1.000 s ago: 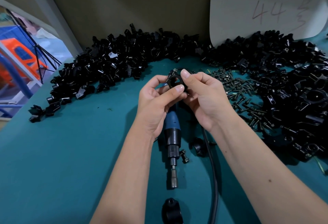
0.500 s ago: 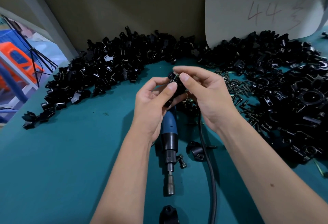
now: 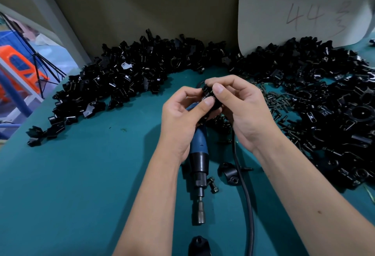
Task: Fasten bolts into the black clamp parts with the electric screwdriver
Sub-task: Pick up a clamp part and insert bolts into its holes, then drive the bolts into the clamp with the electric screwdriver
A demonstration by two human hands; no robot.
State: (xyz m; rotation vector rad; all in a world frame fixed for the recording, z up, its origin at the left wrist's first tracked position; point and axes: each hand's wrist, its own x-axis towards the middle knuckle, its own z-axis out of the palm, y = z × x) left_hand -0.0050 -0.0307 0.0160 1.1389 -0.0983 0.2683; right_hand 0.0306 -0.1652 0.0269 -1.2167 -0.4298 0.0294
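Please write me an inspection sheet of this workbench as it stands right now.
Surface: teal mat covers the bench.
Job's things: one black clamp part held up between both hands; electric screwdriver lies on the mat below them, bit toward the person; loose bolts heaped right of the hands.
Clutter: large piles of black parts along the back and right; single clamps and a bolt beside the screwdriver.
Grippers: left hand and right hand both pinch the clamp part with their fingers.
Cables: black cord runs down the mat, right of the screwdriver.
Surroundings: white board marked 44 leans on the wall; orange stool at left.
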